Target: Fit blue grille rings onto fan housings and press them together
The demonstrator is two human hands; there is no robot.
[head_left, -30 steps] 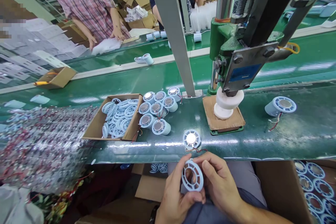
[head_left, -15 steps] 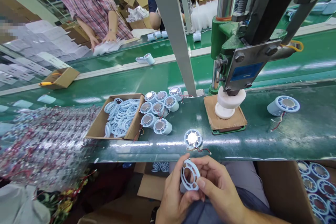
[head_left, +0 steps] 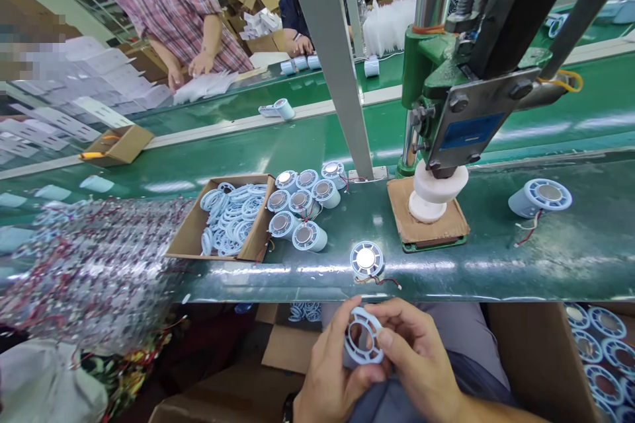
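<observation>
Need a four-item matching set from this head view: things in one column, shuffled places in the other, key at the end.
Things:
1. Spoked ring
2. Carton of loose rings
3. White press head
4. Lone bright-disc part

Places:
A. Above a brown cardboard pad
B. On the green bench, just ahead of the hands
C. Beside the clustered cylinders
D. Between left hand and right hand

Pairs: 1-D, 2-C, 3-A, 4-B
</observation>
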